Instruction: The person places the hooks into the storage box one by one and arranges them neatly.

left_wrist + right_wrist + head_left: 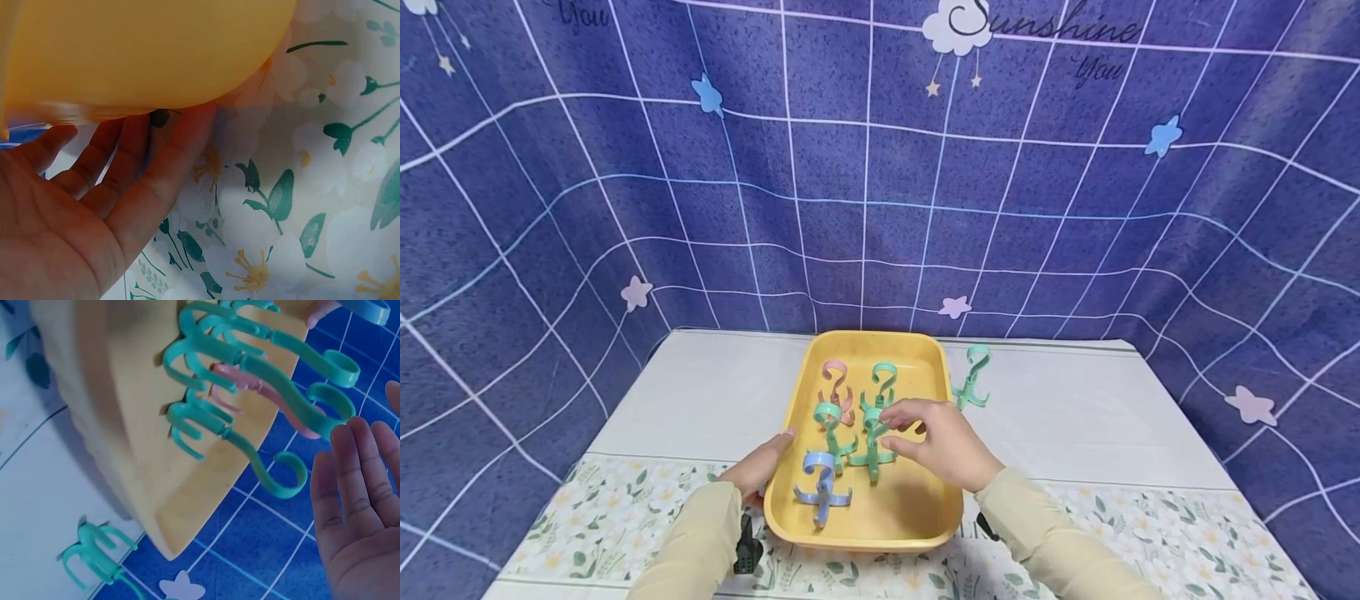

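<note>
A yellow tray [917, 517] holds several plastic four-pronged hanging hooks standing on their prongs. Among them are a blue hook [823, 492], a pink hook [837, 392] and green hooks such as the one at front centre [872, 454]. My right hand [951, 442] hovers over the tray's right half, thumb and fingers apart beside that green hook's curved top. Its fingers [356, 469] look fairly straight in the right wrist view; whether a fingertip touches the hook is unclear. My left hand [760, 467] holds the tray's left side, thumb at the rim, fingers [156, 181] underneath.
Outside the tray, another green hook [972, 383] stands on the white table [1075, 417] to the right. A floral cloth [1120, 525] covers the near part. Behind hangs a blue gridded curtain [850, 233] with stars.
</note>
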The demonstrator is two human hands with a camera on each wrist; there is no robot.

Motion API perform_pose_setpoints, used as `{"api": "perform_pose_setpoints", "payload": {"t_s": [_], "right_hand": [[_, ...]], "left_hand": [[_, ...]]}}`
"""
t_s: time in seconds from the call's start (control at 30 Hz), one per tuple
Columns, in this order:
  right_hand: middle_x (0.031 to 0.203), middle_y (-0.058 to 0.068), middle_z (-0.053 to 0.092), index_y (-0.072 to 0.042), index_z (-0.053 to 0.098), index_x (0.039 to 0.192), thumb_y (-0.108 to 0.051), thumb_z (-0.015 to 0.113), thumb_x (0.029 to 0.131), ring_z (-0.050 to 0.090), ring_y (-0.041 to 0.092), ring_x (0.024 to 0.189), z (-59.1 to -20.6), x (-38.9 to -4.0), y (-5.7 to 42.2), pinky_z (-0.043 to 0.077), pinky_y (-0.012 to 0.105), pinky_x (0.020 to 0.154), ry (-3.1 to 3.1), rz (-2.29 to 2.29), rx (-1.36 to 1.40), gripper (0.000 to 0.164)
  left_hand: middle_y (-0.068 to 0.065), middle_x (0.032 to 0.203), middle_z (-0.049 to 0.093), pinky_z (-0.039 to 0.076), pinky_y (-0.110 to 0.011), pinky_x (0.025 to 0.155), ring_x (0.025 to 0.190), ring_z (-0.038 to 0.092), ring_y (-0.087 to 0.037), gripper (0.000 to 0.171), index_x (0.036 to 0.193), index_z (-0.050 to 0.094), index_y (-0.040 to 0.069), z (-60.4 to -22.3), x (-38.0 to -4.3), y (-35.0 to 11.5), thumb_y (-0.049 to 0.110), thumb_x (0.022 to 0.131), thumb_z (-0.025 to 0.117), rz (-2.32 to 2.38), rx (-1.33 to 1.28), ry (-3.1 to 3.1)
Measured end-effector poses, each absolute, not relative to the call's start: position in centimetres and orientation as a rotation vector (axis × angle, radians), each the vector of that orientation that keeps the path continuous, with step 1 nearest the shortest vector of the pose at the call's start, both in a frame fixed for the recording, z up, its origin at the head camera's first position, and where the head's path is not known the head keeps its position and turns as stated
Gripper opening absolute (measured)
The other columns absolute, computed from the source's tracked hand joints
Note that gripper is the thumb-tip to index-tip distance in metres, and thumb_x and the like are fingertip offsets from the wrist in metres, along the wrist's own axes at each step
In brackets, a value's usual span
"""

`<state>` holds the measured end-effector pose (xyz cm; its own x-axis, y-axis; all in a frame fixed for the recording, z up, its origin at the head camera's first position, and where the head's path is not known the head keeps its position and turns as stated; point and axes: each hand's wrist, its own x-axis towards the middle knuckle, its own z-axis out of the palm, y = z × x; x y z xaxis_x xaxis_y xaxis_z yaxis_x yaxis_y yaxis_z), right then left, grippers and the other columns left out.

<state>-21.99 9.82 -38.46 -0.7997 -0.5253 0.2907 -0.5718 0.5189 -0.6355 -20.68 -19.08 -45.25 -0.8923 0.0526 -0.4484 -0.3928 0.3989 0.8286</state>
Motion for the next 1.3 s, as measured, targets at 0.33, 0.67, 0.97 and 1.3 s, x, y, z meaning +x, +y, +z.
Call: {"api": "perform_pose_setpoints", "payload": {"t_s": [0.33,0.67,0.97,1.3], "right_hand": [[0.106,0.000,0.075,-0.010,0.075,0.114,-0.018,0.077,0.093,0.069,0.018,0.094,-38.7,-22.5,11.4,0.056,0.037,0.077,-2.682,1.147,0.900,0.022],[0.103,-0.001,0.075,-0.010,0.075,0.112,-0.016,0.078,0.092,0.069,0.018,0.093,-38.9,-23.1,13.2,0.056,0.038,0.076,-2.664,1.175,0.818,0.021],[0.098,-0.002,0.075,-0.008,0.075,0.110,-0.011,0.078,0.091,0.069,0.016,0.090,-39.0,-24.1,14.7,0.057,0.037,0.076,-2.650,1.144,0.728,0.020],[0.092,-0.001,0.075,-0.007,0.075,0.109,-0.010,0.079,0.090,0.070,0.019,0.088,-39.1,-25.0,16.4,0.057,0.040,0.075,-2.652,1.075,0.642,0.020]], "left_hand": [[-0.015,0.106,0.068,0.060,-0.045,0.067,0.082,0.070,-0.026,0.071,0.155,0.029,0.000,-45.8,-20.8,-19.0,0.053,0.109,0.026,1.507,-0.307,2.265],[-0.014,0.103,0.068,0.060,-0.045,0.067,0.082,0.070,-0.025,0.070,0.154,0.032,-0.001,-45.8,-20.6,-19.1,0.053,0.109,0.026,1.520,-0.306,2.260],[-0.014,0.106,0.068,0.060,-0.045,0.069,0.084,0.069,-0.025,0.070,0.155,0.031,0.000,-46.0,-20.8,-19.1,0.052,0.109,0.026,1.494,-0.309,2.274],[-0.015,0.107,0.067,0.060,-0.046,0.069,0.085,0.069,-0.026,0.071,0.156,0.028,0.001,-46.0,-20.9,-19.1,0.053,0.109,0.026,1.499,-0.311,2.272]]}}
